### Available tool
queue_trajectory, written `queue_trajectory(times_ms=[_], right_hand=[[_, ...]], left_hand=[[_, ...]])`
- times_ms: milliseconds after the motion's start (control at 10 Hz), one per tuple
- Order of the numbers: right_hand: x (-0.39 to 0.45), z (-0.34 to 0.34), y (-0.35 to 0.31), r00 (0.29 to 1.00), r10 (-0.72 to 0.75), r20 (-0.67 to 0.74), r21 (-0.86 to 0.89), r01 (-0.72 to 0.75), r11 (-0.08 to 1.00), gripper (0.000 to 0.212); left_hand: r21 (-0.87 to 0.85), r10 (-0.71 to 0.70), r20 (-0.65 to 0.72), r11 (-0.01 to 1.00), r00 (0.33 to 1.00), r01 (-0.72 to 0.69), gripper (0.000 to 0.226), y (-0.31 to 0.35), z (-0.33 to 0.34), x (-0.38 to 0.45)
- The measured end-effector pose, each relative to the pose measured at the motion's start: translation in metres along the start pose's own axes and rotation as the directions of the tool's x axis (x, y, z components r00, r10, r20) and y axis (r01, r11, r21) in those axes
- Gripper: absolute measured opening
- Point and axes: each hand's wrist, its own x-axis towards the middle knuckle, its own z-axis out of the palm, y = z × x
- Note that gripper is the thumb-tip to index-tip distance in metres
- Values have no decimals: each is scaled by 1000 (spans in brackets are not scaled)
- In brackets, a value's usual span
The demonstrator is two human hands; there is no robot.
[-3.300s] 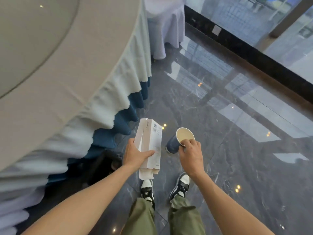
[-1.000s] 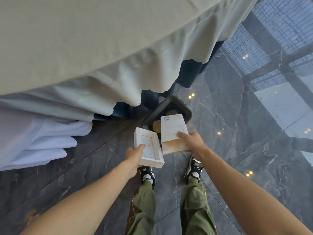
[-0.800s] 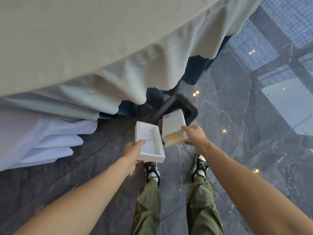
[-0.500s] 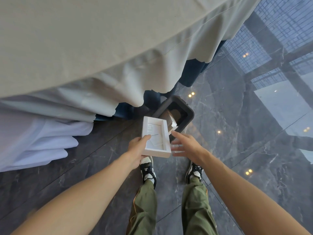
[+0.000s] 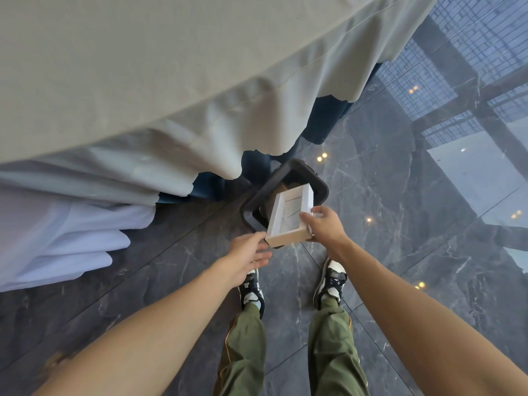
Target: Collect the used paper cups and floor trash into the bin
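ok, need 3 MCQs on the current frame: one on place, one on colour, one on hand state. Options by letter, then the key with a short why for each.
1. Where is the white box tray?
A. Flat on the floor
B. Held over the mouth of the bin
C. On the table

2. What colour is the bin?
A. Black
B. White
C. Green

3. What is the state of the left hand?
A. Gripping the tray
B. Inside the bin
C. Open, holding nothing

Key:
1. B, the right hand grips the tray's near corner and the bin rim shows behind and beside the tray.
2. A, the rim and walls are dark black against the grey marble floor.
3. C, the fingers are spread just short of the tray's near-left corner, palm bare.
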Motion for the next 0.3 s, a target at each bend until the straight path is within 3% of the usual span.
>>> queue_trajectory(times_ms=[100, 200, 300], right_hand=[[6, -2, -6, 999, -44, 16, -30, 44, 999, 51], [7, 0, -5, 1000, -29, 6, -92, 30, 995, 50], [-7, 2, -8, 999, -13, 31, -147, 17, 989, 44]], left_hand=[[-2, 24, 9, 1000, 1000, -24, 4, 1, -6, 3], [25, 64, -1, 998, 998, -64, 15, 2, -5, 3], [183, 174, -52, 970, 983, -162, 39, 5, -1, 1]])
